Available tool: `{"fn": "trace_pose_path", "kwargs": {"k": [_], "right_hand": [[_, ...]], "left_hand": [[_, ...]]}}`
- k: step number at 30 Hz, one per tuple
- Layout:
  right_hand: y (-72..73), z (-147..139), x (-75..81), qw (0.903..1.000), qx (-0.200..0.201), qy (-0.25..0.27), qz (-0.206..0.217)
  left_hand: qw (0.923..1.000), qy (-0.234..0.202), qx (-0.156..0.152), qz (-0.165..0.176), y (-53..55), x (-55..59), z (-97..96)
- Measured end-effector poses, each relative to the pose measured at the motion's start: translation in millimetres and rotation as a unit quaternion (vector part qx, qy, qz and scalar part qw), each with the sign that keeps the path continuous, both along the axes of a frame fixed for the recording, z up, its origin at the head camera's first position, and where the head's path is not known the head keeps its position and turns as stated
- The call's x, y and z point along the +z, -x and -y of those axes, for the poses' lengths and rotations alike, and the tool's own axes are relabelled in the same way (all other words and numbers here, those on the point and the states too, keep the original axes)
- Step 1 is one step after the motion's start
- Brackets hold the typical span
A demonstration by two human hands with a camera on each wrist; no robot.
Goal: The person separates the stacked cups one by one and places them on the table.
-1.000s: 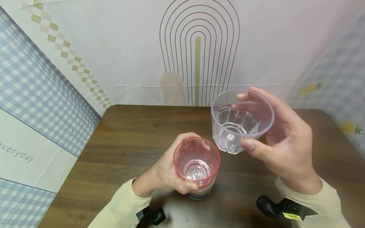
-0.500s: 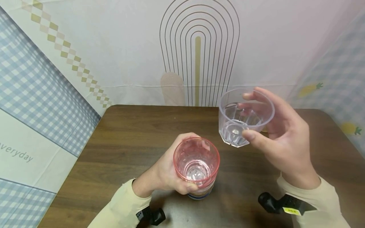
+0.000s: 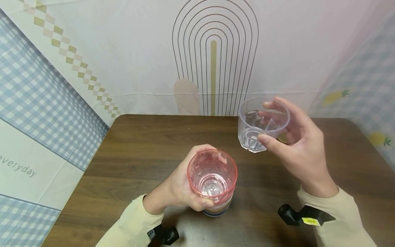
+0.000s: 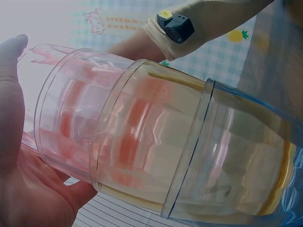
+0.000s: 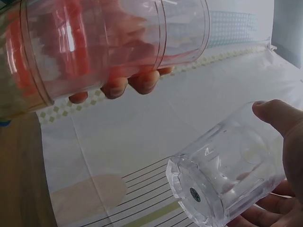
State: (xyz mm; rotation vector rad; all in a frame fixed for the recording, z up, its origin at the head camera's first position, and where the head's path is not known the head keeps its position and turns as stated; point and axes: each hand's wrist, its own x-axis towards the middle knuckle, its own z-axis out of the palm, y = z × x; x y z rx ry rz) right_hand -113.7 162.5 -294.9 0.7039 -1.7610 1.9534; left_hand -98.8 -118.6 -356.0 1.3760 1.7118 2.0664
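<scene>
Clear faceted cup (image 3: 252,127) is gripped by the right hand (image 3: 300,149), the left hand (image 3: 185,181) gripping stacked tinted cups (image 4: 147,137).

At lower left in the head view, a cream left sleeve (image 3: 131,219) is fitted with a black wrist camera (image 3: 170,235); at lower right, a matching right sleeve (image 3: 342,219) is fitted with a second camera (image 3: 300,215), marked by a yellow label (image 3: 310,221).

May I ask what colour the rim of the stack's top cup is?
The rim is pinkish red, clearest in the head view.
</scene>
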Motion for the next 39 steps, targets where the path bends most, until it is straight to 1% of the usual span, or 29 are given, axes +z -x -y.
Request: {"fn": "trace_pose_path", "kwargs": {"k": [7,13,21,25,29,32,39], "right_hand": [[6.2,-2.0,-6.8,0.9988,-0.028,-0.015,0.036],[12.6,-4.8,-13.2,0.9937,-0.066,-0.045,0.078],[23.6,-11.8,-25.7,0.9880,-0.090,-0.061,0.110],[29.8,-16.2,-33.5,0.9829,-0.106,-0.076,0.130],[35.9,-18.9,-41.2,0.9791,-0.111,-0.077,0.152],[40.8,-21.2,-46.5,0.9738,-0.117,-0.091,0.173],[51.1,-27.3,-57.5,0.9556,-0.143,-0.148,0.211]], "left_hand": [[1.0000,0.001,0.004,-0.001,-0.5,-0.2,-0.2],[1.0000,-0.002,0.002,-0.006,-0.3,0.0,-0.1],[1.0000,-0.006,-0.004,0.003,-0.2,-0.7,-0.4],[1.0000,-0.004,-0.001,-0.002,-0.2,-1.0,-0.4],[0.9999,-0.009,-0.007,-0.003,0.2,-1.0,-0.7],[0.9999,-0.009,-0.006,-0.008,0.7,-0.8,-0.5],[0.9999,-0.006,-0.005,-0.007,0.5,-0.5,0.2]]}}
